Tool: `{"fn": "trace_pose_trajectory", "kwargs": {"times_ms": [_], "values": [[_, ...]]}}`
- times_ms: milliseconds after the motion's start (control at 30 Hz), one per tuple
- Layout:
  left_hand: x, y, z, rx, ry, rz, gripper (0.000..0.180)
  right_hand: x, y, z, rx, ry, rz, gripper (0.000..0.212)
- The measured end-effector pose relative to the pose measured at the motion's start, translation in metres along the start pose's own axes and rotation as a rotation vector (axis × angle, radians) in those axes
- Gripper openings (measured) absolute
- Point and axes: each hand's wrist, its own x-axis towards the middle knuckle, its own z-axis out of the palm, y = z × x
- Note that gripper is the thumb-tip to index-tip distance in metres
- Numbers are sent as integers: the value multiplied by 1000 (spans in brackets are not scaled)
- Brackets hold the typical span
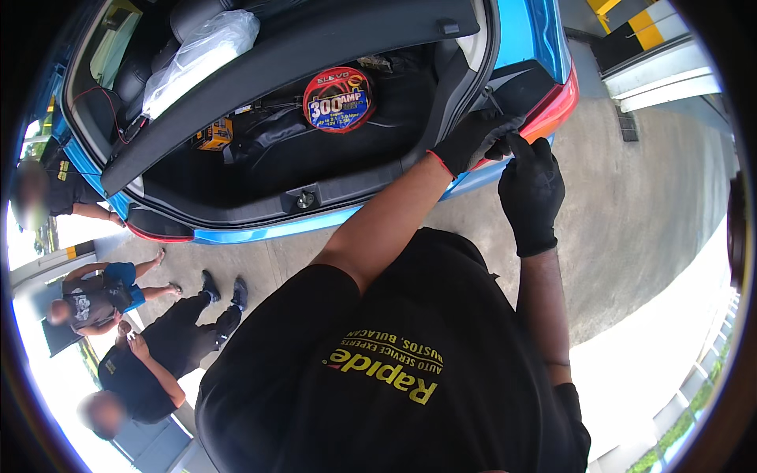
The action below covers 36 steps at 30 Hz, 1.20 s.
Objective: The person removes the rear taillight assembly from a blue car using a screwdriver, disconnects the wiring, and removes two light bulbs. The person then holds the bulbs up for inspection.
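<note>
Both of my hands wear black gloves and meet at the rear right corner of a blue car (530, 27), beside its red tail light (557, 110). My left hand (478, 140), with a red-edged cuff, reaches across the bumper with its fingers bent closed next to the lamp. Close against those fingertips, my right hand (533, 185) is curled, its thumb and index finger drawn together. Whatever lies between the fingers is too small and too covered to name. A dark recessed area (520, 88) of the car body lies just beyond the left hand.
The open boot holds a round red case (339, 99) and a yellow-black box (214, 135). A black parcel shelf (292, 71) crosses above, near a clear plastic bag (206, 55). Several people are at the left, one person in black (150, 366) standing behind the car.
</note>
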Motion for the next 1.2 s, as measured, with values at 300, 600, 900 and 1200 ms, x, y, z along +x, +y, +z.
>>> {"fn": "trace_pose_trajectory", "kwargs": {"times_ms": [300,600,900,1200], "values": [[-22,4,10,-430,-105,61,26,-13,-7,-15,599,-87,315,46],[-24,0,16,-297,-90,161,19,-16,-15,-29,1086,-123,727,28],[-22,2,15,-174,-50,181,23,-7,-18,-14,668,218,244,33],[-13,4,10,-100,5,101,30,-11,-13,-6,670,177,125,46]]}}
